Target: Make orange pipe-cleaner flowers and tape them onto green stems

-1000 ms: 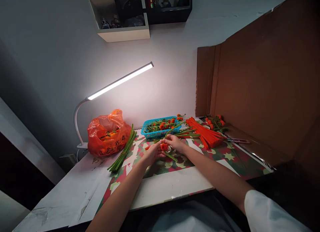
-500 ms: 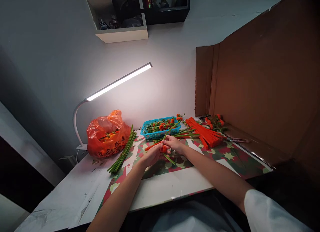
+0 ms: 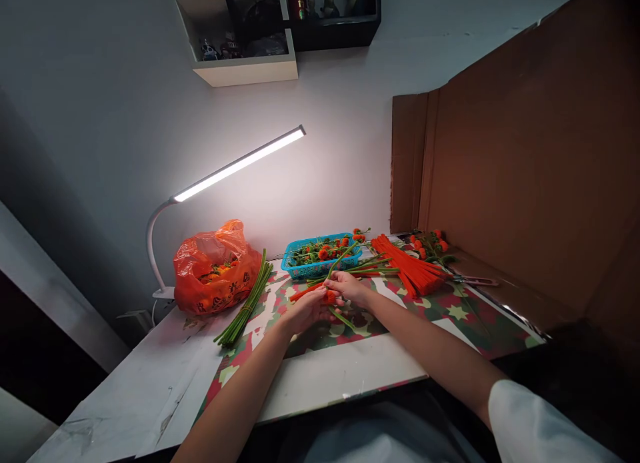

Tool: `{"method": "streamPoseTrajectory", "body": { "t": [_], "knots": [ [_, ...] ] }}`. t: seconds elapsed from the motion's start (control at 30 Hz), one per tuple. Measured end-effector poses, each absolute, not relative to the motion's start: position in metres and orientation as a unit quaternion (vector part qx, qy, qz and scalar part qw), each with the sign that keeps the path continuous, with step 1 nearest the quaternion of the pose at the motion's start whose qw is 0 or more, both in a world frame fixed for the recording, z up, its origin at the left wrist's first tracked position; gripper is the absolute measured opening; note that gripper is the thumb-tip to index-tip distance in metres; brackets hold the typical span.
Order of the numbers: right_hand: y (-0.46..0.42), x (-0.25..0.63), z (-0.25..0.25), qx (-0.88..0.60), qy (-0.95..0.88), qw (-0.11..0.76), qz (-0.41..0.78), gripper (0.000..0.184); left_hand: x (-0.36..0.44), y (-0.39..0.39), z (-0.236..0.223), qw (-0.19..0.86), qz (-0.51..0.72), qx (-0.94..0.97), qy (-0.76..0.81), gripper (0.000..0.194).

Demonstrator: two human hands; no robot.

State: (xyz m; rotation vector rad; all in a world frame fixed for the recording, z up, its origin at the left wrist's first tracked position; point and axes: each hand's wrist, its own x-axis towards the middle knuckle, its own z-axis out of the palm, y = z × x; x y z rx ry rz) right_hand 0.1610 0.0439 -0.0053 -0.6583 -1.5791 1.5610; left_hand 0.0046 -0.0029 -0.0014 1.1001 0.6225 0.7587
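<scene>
My left hand (image 3: 306,310) is closed round an orange fuzzy flower (image 3: 330,297), which shows between my two hands. My right hand (image 3: 350,288) pinches at a green pipe cleaner (image 3: 336,263) just above that flower. The green length slants up past my fingertips, and a green end (image 3: 343,318) sticks out below. Part of the flower and the exact grip are hidden by my fingers. Behind my hands lie loose green pipe cleaners (image 3: 375,270) and a few red ones (image 3: 307,291).
A blue basket (image 3: 300,272) of orange flowers stands at the back. To its right spread red pipe cleaners (image 3: 410,270), finished flowers (image 3: 421,251) and pink-handled scissors (image 3: 477,280). On the left are a tied green bundle (image 3: 245,310), an orange plastic bag (image 3: 200,296) and a lit lamp (image 3: 240,163).
Both hands stay almost in place. The fingers of my left hand have shifted a little round the flower, and the lower green end has swung slightly right.
</scene>
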Motion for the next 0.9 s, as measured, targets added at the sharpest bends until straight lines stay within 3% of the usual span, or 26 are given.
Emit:
{"method": "streamPoseTrajectory", "body": {
  "t": [0.9],
  "knots": [
    [0.043,0.166,-0.003,-0.233,-0.637,0.373,0.633,0.045,0.001,-0.006,0.004,0.768,0.3,0.508,0.25,0.031]
  ]
}}
